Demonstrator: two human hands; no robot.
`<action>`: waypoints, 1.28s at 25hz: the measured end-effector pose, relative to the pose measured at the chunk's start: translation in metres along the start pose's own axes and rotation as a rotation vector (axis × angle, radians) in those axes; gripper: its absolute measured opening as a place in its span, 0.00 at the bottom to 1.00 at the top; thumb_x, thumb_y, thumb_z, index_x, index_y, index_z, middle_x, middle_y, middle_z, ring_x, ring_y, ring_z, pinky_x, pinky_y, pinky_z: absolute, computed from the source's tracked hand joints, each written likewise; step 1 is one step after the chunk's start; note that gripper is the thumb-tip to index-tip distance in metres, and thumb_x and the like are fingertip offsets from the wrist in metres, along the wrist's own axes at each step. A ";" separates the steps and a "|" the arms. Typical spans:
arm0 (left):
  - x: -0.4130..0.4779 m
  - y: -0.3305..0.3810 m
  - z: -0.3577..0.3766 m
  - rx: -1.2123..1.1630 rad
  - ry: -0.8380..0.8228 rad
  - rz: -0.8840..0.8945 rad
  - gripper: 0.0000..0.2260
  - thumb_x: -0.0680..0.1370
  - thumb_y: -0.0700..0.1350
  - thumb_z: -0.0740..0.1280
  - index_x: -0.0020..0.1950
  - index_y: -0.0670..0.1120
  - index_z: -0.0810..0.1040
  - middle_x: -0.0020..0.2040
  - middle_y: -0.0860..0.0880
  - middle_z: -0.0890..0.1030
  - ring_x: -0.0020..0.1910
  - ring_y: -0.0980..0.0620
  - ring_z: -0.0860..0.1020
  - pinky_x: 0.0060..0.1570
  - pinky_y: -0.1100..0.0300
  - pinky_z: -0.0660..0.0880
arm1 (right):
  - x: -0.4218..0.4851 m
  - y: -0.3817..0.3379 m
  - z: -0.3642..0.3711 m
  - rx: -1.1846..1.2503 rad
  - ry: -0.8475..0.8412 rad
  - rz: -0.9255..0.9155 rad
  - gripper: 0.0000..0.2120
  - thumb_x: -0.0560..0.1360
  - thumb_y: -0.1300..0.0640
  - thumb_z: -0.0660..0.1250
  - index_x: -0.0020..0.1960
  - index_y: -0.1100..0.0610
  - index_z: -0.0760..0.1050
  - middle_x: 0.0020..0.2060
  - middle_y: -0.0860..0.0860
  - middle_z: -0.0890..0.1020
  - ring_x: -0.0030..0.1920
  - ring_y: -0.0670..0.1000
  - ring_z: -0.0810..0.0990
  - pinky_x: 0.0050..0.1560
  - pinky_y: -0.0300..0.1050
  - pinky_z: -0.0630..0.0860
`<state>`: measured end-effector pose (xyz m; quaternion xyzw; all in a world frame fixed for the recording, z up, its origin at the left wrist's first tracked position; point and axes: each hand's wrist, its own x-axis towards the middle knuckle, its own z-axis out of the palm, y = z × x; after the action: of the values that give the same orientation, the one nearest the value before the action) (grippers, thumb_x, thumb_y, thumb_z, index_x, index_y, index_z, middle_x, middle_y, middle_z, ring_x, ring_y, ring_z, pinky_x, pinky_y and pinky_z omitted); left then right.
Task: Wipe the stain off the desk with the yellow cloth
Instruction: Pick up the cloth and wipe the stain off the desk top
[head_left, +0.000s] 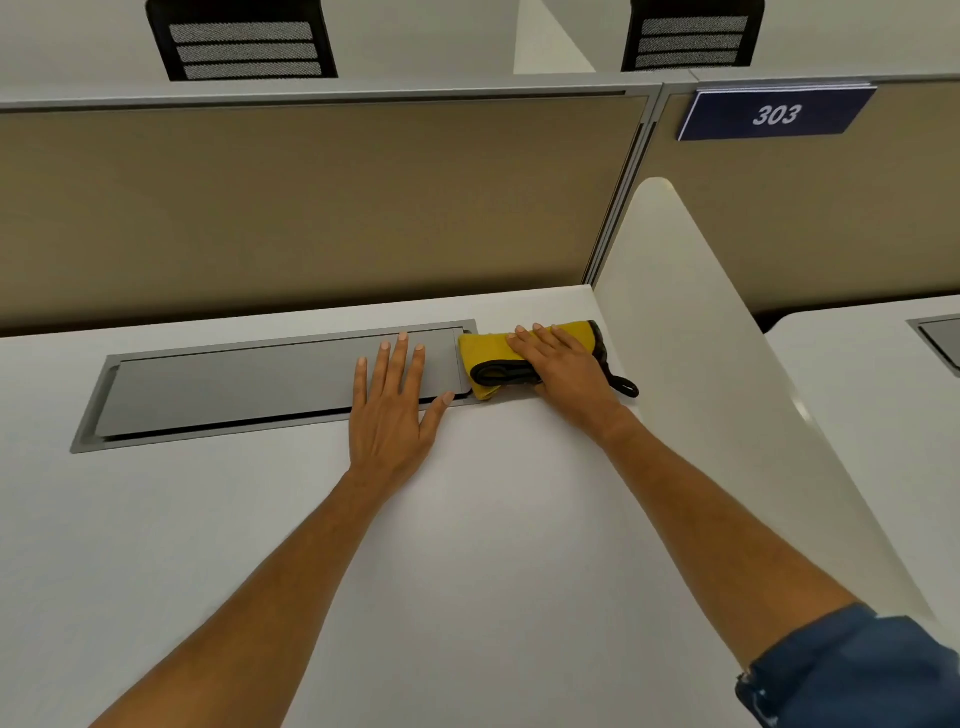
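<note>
The yellow cloth, folded and edged in black with a black loop, lies on the white desk at its far right corner. My right hand presses flat on top of the cloth, fingers extended, covering its middle. My left hand rests palm down with fingers spread, partly on the desk and partly on the grey cable-tray lid, just left of the cloth. No stain is visible on the desk; anything under the cloth is hidden.
A tan partition wall closes off the back of the desk. A white curved side divider stands right beside the cloth. A blue sign reading 303 hangs on the neighbouring panel. Two black chair backs show beyond the partition.
</note>
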<state>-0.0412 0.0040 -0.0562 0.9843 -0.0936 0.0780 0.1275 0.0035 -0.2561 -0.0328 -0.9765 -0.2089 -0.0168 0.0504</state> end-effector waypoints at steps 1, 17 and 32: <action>-0.001 0.000 -0.002 0.001 0.000 0.002 0.37 0.80 0.67 0.46 0.83 0.47 0.56 0.84 0.44 0.53 0.84 0.43 0.51 0.81 0.45 0.42 | 0.000 0.000 -0.001 -0.004 0.010 -0.006 0.30 0.81 0.61 0.66 0.80 0.56 0.60 0.79 0.55 0.64 0.79 0.56 0.61 0.80 0.50 0.50; -0.066 0.026 -0.079 -0.039 0.022 0.036 0.41 0.78 0.71 0.38 0.83 0.47 0.55 0.84 0.44 0.52 0.84 0.44 0.49 0.81 0.44 0.42 | -0.100 -0.068 -0.070 -0.072 0.128 0.035 0.24 0.74 0.65 0.75 0.68 0.62 0.77 0.64 0.63 0.81 0.68 0.66 0.77 0.72 0.60 0.69; -0.277 0.018 -0.178 -0.089 0.075 0.148 0.41 0.79 0.70 0.40 0.83 0.46 0.58 0.84 0.43 0.54 0.83 0.42 0.51 0.81 0.40 0.44 | -0.330 -0.197 -0.131 -0.188 0.086 0.161 0.17 0.80 0.61 0.69 0.68 0.60 0.76 0.65 0.57 0.81 0.71 0.61 0.75 0.75 0.57 0.67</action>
<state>-0.3371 0.0801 0.0685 0.9645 -0.1644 0.1195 0.1685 -0.3796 -0.2253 0.0981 -0.9889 -0.1249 -0.0741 -0.0315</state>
